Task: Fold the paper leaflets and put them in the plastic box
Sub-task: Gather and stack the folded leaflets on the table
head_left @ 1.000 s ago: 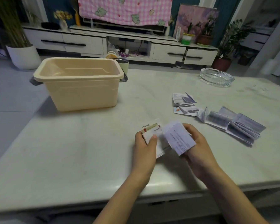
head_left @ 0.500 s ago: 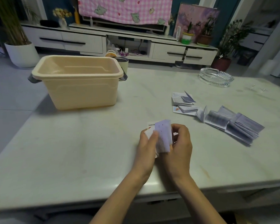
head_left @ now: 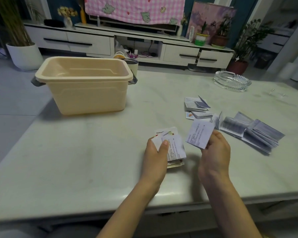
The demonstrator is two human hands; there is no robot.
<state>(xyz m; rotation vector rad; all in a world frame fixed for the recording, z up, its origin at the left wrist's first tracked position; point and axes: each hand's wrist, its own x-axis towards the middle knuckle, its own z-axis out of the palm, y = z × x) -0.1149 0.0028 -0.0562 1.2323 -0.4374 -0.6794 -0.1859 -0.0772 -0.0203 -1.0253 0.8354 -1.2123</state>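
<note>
Pale marble worktop [head_left: 76,160] in a living room: leaflets being folded, plastic box [head_left: 86,97] standing well apart, far left.
Left hand [head_left: 156,155] grips a folded stack [head_left: 174,148]; right hand [head_left: 215,152] pinches one leaflet [head_left: 198,134] by its lower edge. Thin, light paper likely slips; best held at the crease.

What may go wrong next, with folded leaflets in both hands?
1. The left hand grips a thick stack of folded white paper leaflets; some may slip out or spring open.
2. The right hand pinches one folded white leaflet by its lower corner; it may unfold before reaching the beige plastic box.
</note>
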